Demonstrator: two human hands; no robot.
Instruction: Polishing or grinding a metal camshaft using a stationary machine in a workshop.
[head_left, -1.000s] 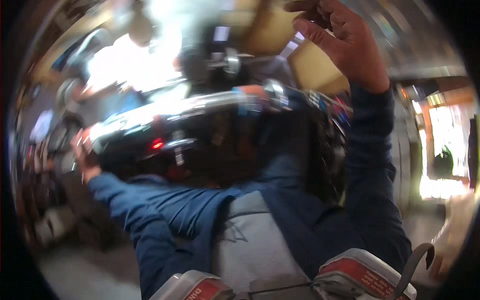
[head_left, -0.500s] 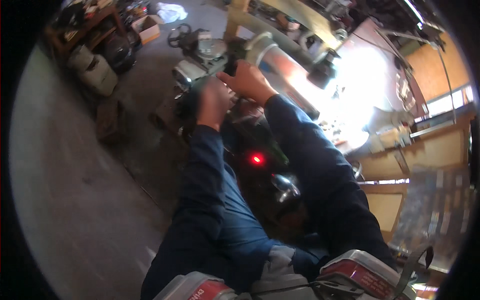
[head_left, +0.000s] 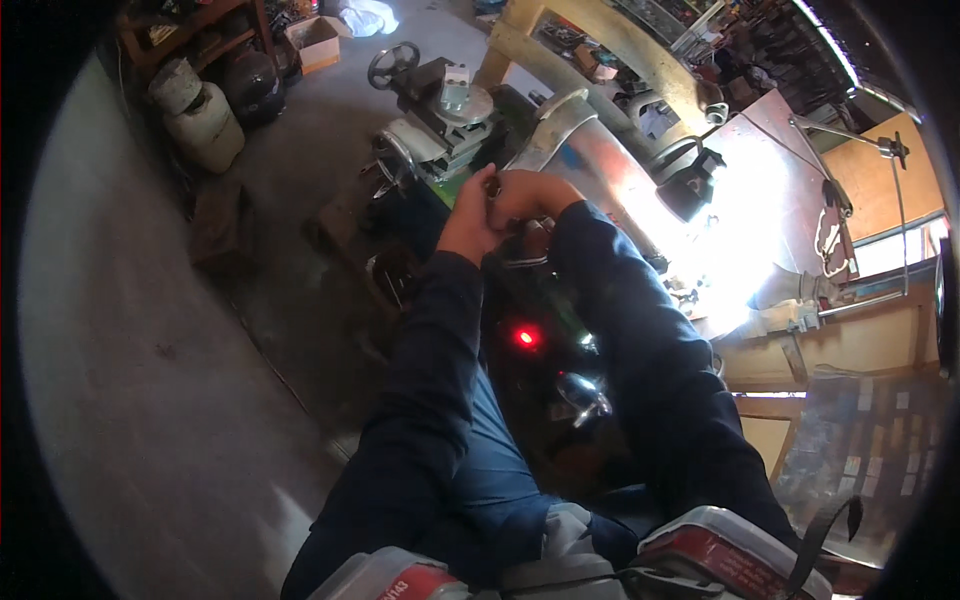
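My left hand point(head_left: 468, 222) and my right hand point(head_left: 527, 197) meet in the middle of the view, fingers curled and pressed together. A small dark object point(head_left: 493, 187) shows between them; its kind cannot be made out. Both hands are over a green and grey metalworking machine, close to its bare metal slide point(head_left: 415, 140). Just beyond them rises a round steel turret-like part point(head_left: 466, 105). A curved chrome handle point(head_left: 396, 158) sits left of my fingers. The machine's parts directly under my palms are hidden.
A glowing red lamp point(head_left: 526, 337) and a shiny metal lever point(head_left: 583, 395) lie between my forearms. To the right, a black work lamp point(head_left: 690, 185) stands by a glaring surface. Beyond are a handwheel point(head_left: 393, 65), wooden beam point(head_left: 640, 55), cardboard box point(head_left: 314, 45) and whitish canister point(head_left: 204, 125).
My left hand, blurred before, has moved right against my right hand. My right hand has turned and shifted slightly right and down. The whole view has shifted a little.
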